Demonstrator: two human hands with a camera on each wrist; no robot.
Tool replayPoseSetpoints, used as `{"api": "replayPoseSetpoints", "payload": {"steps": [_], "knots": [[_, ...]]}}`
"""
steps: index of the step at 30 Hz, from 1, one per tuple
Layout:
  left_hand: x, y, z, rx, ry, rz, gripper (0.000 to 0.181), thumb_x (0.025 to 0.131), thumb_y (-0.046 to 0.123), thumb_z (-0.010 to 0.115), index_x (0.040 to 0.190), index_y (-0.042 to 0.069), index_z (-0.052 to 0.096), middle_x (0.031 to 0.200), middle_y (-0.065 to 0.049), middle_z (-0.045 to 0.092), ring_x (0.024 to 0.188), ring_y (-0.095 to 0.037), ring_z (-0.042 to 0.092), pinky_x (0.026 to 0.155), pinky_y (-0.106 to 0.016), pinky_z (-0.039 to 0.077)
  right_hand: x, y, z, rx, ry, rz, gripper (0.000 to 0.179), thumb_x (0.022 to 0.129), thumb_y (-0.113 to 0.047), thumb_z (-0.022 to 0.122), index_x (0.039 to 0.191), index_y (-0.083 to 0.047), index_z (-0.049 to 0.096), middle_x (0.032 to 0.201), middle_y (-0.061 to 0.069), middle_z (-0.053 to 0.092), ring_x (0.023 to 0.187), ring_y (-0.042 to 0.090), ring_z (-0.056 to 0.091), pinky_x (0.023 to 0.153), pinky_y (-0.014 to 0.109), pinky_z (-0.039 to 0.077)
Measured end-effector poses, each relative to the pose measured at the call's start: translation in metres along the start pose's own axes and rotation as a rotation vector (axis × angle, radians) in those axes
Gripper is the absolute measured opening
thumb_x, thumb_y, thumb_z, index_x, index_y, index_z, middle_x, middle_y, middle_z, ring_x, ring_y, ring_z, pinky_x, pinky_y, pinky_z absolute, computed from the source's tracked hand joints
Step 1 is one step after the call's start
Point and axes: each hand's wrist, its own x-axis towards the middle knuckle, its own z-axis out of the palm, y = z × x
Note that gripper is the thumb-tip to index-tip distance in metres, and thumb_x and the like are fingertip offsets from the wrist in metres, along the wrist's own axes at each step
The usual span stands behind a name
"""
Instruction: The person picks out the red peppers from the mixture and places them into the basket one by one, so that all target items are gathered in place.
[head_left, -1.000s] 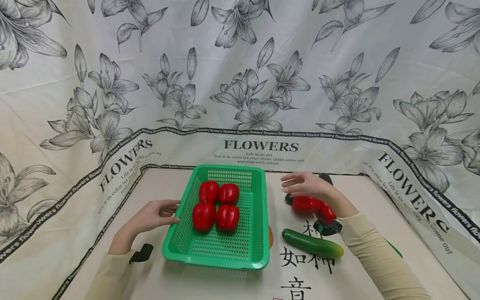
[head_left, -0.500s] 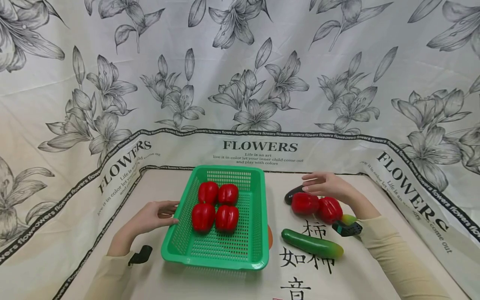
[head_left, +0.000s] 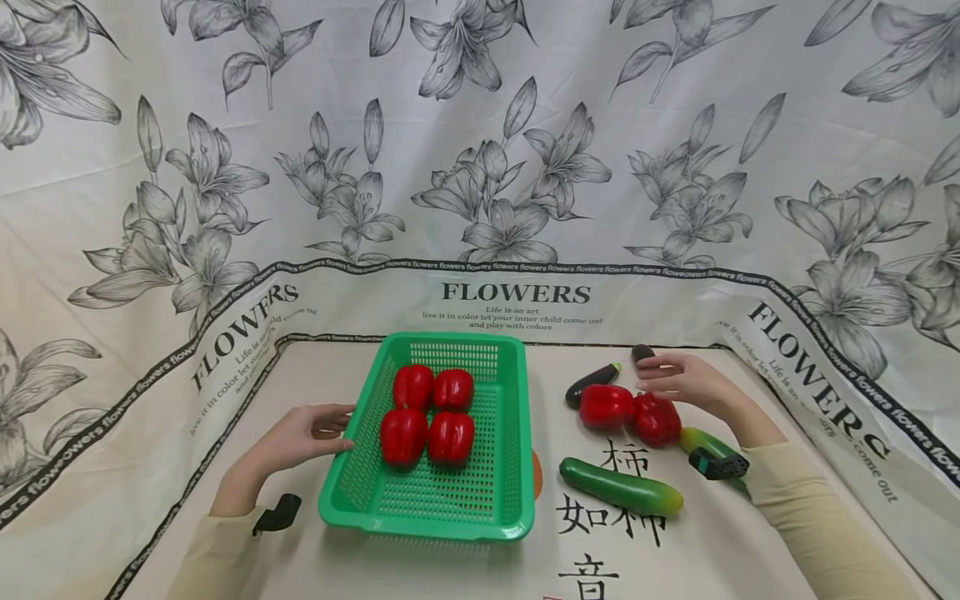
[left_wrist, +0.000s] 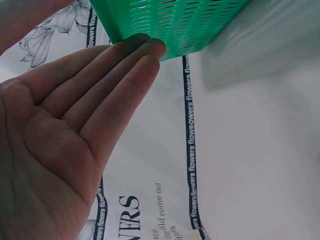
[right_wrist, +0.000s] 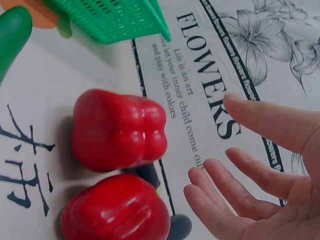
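A green plastic basket (head_left: pixel 517 433) stands on the table with several red bell peppers (head_left: pixel 405 435) inside. At its left side is my left hand (head_left: pixel 303 435), whose nearly straight fingertips meet the basket wall (left_wrist: pixel 170 30) in the left wrist view. My right hand (head_left: pixel 686 382) hovers at the right with fingers spread and nothing in them. Just below it lie two more red bell peppers, one on the left (head_left: pixel 606 407) and one on the right (head_left: pixel 656 419). In the right wrist view the hand (right_wrist: pixel 260 185) is beside these peppers (right_wrist: pixel 119 131), apart from them.
Behind the peppers lie an eggplant (head_left: pixel 591 385) and another dark vegetable end (head_left: pixel 642 353). A green cucumber (head_left: pixel 622 486) is nearer the front, and a second green one (head_left: pixel 712 446) sits partly under the right wrist. Floral cloth (head_left: pixel 517 208) walls the table's back and sides.
My right hand has moved rightward from over the eggplant and peppers, uncovering them. The left hand stays at the basket; the head view has shifted slightly.
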Motion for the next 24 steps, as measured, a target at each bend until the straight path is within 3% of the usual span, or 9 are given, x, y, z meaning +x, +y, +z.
{"api": "replayPoseSetpoints", "payload": {"steps": [10, 24], "knots": [[0.0, 0.0, 0.0, 0.005, 0.006, -0.009, 0.061, 0.086, 0.026, 0.071, 0.136, 0.001, 0.048, 0.126, -0.019, 0.061, 0.109, -0.031, 0.063, 0.084, -0.032, 0.058, -0.007, 0.026, -0.002, -0.019, 0.048, 0.034, 0.069, 0.093, -0.028, 0.061, 0.142, 0.01, 0.03, 0.14, 0.035, 0.038, 0.126, 0.045, 0.045, 0.098, 0.047, 0.05], [-0.001, -0.002, 0.002, -0.005, 0.016, -0.009, 0.061, 0.086, 0.026, 0.071, 0.136, 0.002, 0.048, 0.125, -0.018, 0.061, 0.109, -0.031, 0.063, 0.082, -0.032, 0.058, -0.011, 0.067, -0.012, -0.007, 0.089, 0.134, 0.072, 0.093, -0.027, 0.061, 0.141, 0.013, 0.027, 0.141, 0.038, 0.032, 0.121, 0.041, 0.051, 0.093, 0.04, 0.053]]}}
